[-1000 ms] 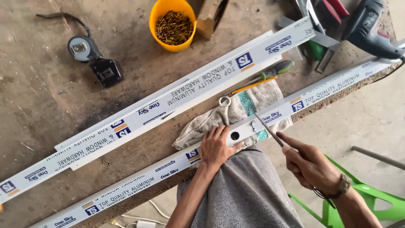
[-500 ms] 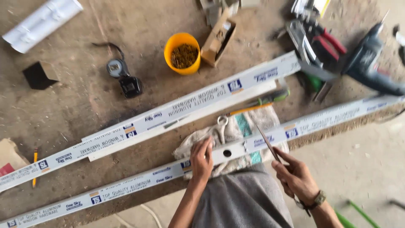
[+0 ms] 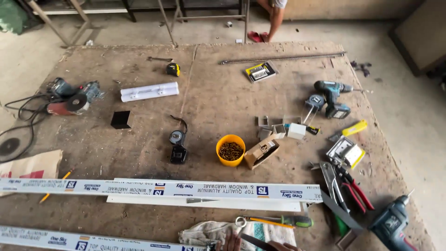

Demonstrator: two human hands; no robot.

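Observation:
Only the tips of my left hand [image 3: 231,242] show at the bottom edge, lying on a pale cloth [image 3: 204,234] beside the lower white aluminium strip [image 3: 93,241]. Just right of it, the knuckles of my right hand [image 3: 283,247] peek in, with a thin dark tool [image 3: 253,241] slanting from them toward my left hand. A second, longer aluminium strip [image 3: 162,189] lies across the table above the cloth. A green-handled screwdriver [image 3: 283,221] lies between the two strips.
On the wooden table [image 3: 218,93] are an orange cup of screws [image 3: 230,149], a tape measure [image 3: 177,138], a small cardboard box [image 3: 261,151], red-handled snips [image 3: 355,188], two drills [image 3: 392,223] [image 3: 332,95], an angle grinder [image 3: 69,98] and a white profile piece [image 3: 149,91]. Another person's legs [image 3: 275,16] stand beyond the far edge.
The view has tilted up and away, taking in the whole table. My hands, the cloth and the lower strip have slid to the bottom edge and are mostly cut off.

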